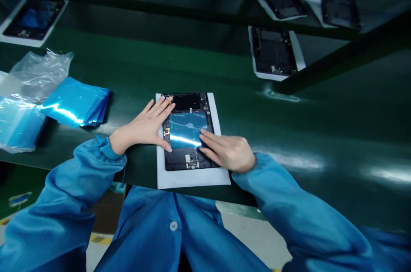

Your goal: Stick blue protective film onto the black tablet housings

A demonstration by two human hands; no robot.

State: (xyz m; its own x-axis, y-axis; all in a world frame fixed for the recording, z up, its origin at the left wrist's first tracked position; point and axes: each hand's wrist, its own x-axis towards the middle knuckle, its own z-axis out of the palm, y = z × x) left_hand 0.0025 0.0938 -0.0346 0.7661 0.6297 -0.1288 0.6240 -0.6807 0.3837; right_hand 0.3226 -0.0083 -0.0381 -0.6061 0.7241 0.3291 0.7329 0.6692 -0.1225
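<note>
A black tablet frame (180,162) lies on a white sheet (192,177) at the near edge of the green belt (224,105). A shiny blue film (184,128) covers its middle. My left hand (146,126) lies flat with fingers spread on the frame's left edge and the film's corner. Fingertips of my right hand (227,150) press on the film's lower right side. Neither hand holds anything.
A stack of blue films (75,103) and clear plastic bags (35,75) lie at the left. Several more tablet frames on white sheets (272,51) rest further along the belt and on the far side. A dark rail (337,58) crosses at the right.
</note>
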